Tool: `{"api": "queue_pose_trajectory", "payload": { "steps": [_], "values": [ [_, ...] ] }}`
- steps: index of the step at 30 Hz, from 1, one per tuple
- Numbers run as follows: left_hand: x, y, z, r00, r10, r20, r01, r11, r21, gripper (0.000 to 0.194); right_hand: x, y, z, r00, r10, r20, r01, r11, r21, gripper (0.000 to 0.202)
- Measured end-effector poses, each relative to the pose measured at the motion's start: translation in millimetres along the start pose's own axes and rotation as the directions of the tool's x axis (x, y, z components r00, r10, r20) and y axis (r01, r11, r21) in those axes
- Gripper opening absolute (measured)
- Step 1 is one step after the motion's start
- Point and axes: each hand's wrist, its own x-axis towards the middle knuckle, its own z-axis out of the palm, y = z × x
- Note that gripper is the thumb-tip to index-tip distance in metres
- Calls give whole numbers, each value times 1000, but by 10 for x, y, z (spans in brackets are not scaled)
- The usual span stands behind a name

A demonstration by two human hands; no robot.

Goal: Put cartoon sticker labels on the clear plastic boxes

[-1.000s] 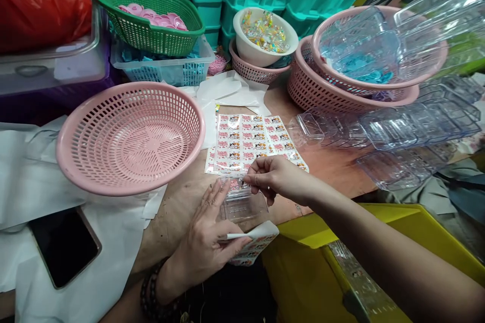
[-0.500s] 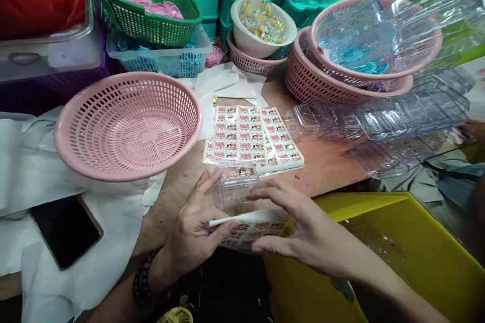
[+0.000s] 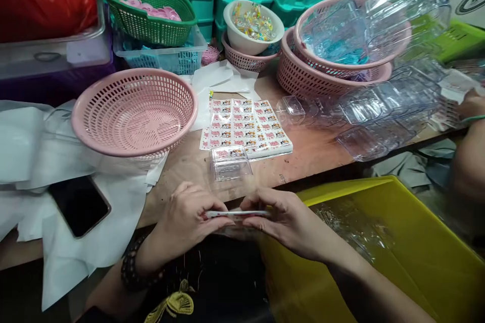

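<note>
Low over the table's front edge, a sheet of stickers [image 3: 235,214] is seen nearly edge-on as a thin white strip. My left hand [image 3: 189,212] pinches its left end between thumb and fingers. On the right end, my right hand [image 3: 286,217] closes in the same way. Just beyond the hands stands a small clear plastic box [image 3: 230,167] with a cat sticker on its top. Behind that box lies a stack of printed sticker sheets [image 3: 246,128], with pink lettering and cat pictures.
A pink basket [image 3: 132,121] stands at left, above a dark phone [image 3: 79,205] on white paper. Clear plastic boxes [image 3: 390,101] lie at right near stacked pink baskets [image 3: 310,73]. A yellow bin [image 3: 409,232] is below right. Another person's hand [image 3: 472,106] shows at far right.
The sheet has tilted to nearly edge-on, and my right hand has closed on its right end. Both hands now sit apart from the clear box. The camera view has shifted slightly.
</note>
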Motion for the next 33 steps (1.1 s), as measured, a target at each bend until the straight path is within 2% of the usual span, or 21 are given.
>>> {"api": "queue_pose_trajectory", "payload": {
  "steps": [3, 6, 9, 11, 12, 13, 15, 17, 18, 19, 20, 21, 22, 23, 24, 26, 27, 29, 31, 33],
  "values": [
    [-7, -32, -11, 989, -109, 98, 117, 990, -79, 6, -46, 29, -16, 999, 12, -44, -12, 1000, -8, 12],
    [8, -55, -41, 956, -183, 229, 224, 961, -165, 4, -82, 61, 1, 997, 40, -59, -40, 999, -4, 12],
    [33, -78, -57, 889, -252, 383, 368, 890, -268, 11, -94, 91, 24, 998, 22, -52, -21, 1000, 10, 15],
    [45, -107, -43, 827, -319, 462, 493, 807, -325, 19, -101, 126, 30, 991, -94, -93, 88, 994, -60, 14],
    [48, -129, -28, 794, -355, 493, 555, 754, -352, 23, -111, 150, 31, 970, -201, -136, 181, 972, -148, 14],
    [50, -157, -9, 759, -384, 526, 615, 690, -383, 25, -126, 176, 32, 926, -332, -182, 278, 922, -270, 16],
    [52, -224, 36, 676, -401, 619, 722, 531, -444, 28, -173, 229, 40, 779, -592, -206, 410, 730, -547, 22],
    [49, -297, 81, 589, -357, 725, 802, 369, -470, 30, -227, 261, 51, 641, -749, -168, 445, 540, -714, 30],
    [46, -329, 101, 555, -330, 764, 828, 312, -466, 31, -246, 263, 52, 605, -775, -181, 452, 522, -723, 32],
    [40, -353, 116, 535, -317, 783, 841, 283, -460, 32, -252, 252, 48, 600, -766, -231, 464, 568, -680, 32],
    [31, -368, 126, 534, -327, 780, 842, 287, -456, 32, -241, 231, 35, 615, -718, -327, 461, 664, -589, 28],
    [19, -370, 129, 553, -361, 751, 829, 327, -453, 31, -208, 200, 12, 654, -613, -444, 431, 783, -448, 22],
    [3, -360, 126, 591, -409, 695, 801, 401, -445, 29, -154, 163, -19, 711, -456, -535, 367, 890, -271, 16],
    [-15, -338, 116, 645, -452, 616, 755, 504, -420, 26, -79, 123, -57, 777, -270, -569, 268, 959, -90, 10],
    [-35, -307, 103, 712, -465, 526, 685, 622, -378, 21, 12, 84, -97, 834, -88, -545, 148, 987, 67, 9],
    [-76, -234, 69, 857, -370, 359, 476, 835, -276, 10, 221, 26, -171, 901, 187, -392, -79, 958, 276, 23],
    [-95, -200, 52, 914, -282, 292, 355, 905, -236, 6, 325, 10, -199, 919, 265, -293, -161, 929, 333, 30],
    [-124, -155, 27, 977, -108, 186, 142, 973, -180, 6, 509, 6, -230, 929, 334, -160, -253, 887, 386, 40],
    [-141, -142, 13, 995, -8, 102, 21, 991, -129, 7, 642, 21, -238, 928, 359, -99, -298, 874, 383, 45],
    [-147, -155, 10, 999, 24, 48, -20, 997, -76, 7, 723, 33, -239, 921, 383, -68, -339, 875, 346, 46]
  ]
}}
